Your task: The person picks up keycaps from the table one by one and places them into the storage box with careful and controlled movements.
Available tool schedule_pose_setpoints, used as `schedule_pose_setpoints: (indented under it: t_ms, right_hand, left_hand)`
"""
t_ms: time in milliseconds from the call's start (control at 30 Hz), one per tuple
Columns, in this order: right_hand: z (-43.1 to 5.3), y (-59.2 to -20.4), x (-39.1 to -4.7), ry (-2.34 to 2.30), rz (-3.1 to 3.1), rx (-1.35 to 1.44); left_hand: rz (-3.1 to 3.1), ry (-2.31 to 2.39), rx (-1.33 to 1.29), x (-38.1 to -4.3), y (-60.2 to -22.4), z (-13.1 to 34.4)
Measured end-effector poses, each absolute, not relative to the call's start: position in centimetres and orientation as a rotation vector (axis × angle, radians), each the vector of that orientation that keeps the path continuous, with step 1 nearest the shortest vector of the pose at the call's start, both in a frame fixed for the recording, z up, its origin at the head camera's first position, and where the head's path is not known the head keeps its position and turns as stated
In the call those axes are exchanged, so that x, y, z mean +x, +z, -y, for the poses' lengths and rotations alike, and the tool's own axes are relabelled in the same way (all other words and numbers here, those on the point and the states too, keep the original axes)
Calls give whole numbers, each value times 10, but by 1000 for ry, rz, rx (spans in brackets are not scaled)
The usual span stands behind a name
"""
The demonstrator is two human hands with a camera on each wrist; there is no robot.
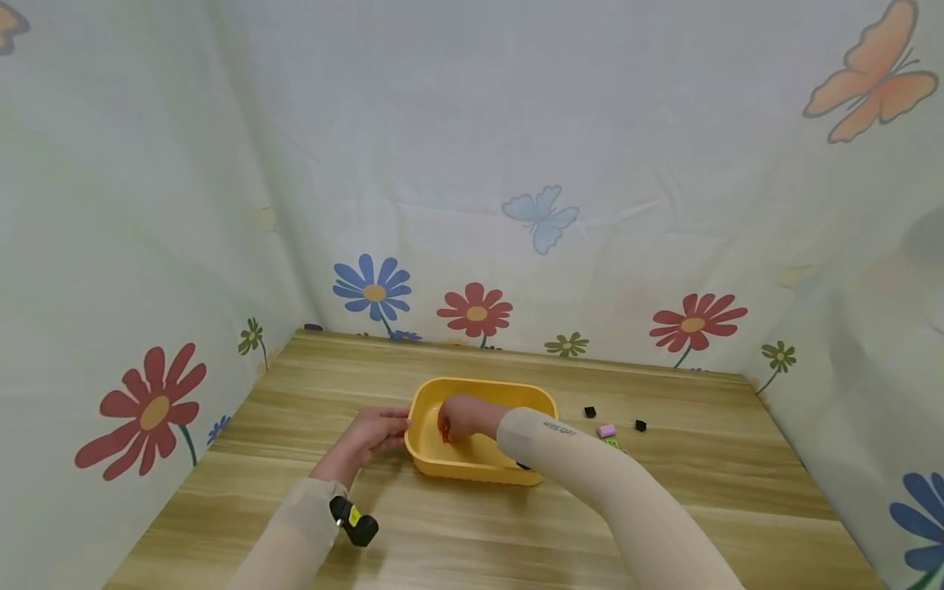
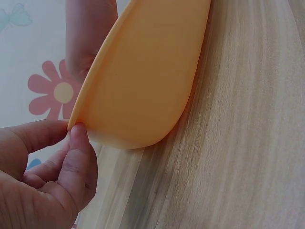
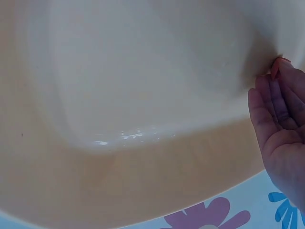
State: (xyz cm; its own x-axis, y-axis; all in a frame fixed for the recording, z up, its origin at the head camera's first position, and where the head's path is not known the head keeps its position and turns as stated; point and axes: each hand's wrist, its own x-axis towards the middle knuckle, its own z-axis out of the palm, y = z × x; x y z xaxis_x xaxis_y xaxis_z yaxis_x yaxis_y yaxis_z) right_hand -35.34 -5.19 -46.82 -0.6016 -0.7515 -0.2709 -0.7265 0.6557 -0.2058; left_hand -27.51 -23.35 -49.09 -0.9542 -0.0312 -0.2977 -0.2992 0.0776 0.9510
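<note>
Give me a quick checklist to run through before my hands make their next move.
1. Left hand steadying the tub: ok, its grip pinches the rim at the left end.
2. Tub flat on the table: ok, it sits upright.
3. Right hand holding the red piece: ok, pinched at the fingertips, inside the tub.
4. Table right of the tub free of small pieces: not ok, a pink piece and two black pieces lie there.
5. Everything behind the right sleeve accounted for: cannot tell, it hides part of that area.
</note>
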Motion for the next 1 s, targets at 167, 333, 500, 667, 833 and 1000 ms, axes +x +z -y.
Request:
schedule_pose_setpoints:
  t_ms: [167,333,500,667,833,1000]
  right_hand:
    - [51,-469,-354,-113,-2550,-1170]
    - [50,-468,-353,-120,-2554,-1170]
    - [52,-467,-353,-142,-2549,-1089]
    - [55,-492,-383,-141,-2538,-1064]
    - [48,-494,-400,-173,-2539,-1122]
    - [26,-438,-366,-278,-2569,-1098]
  left_hand:
    - [-2155,1963,-344,-276,-491,233]
    - [-2164,1946,-359,-277,-488,233]
    - [-2173,1925,-357,-278,-488,234]
    - [-2159,1948,-333,-277,-488,235]
    - [-2160,1972,-310,-276,-489,235]
    - [-2163,1964,-319,-274,-489,234]
